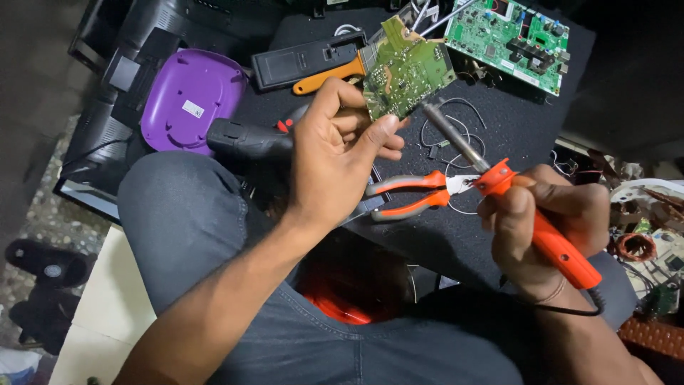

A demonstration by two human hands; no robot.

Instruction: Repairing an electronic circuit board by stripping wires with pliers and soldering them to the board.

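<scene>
My left hand (342, 150) holds a small yellow-green circuit board (406, 68) by its lower edge, solder side facing me, tilted above the black work surface. My right hand (545, 228) grips an orange-handled soldering iron (548, 239). Its metal tip (431, 110) touches or hovers just at the board's lower right edge. Orange-handled pliers (417, 192) lie on the black mat between my two hands.
A larger green circuit board (509, 39) lies at the back right. A purple plastic cover (189, 96), a black cordless tool (246, 139), a black remote-like case (306, 60) and an orange-handled screwdriver (328, 77) lie at the back left. Loose wires (456, 132) and a copper coil (636, 246) lie to the right.
</scene>
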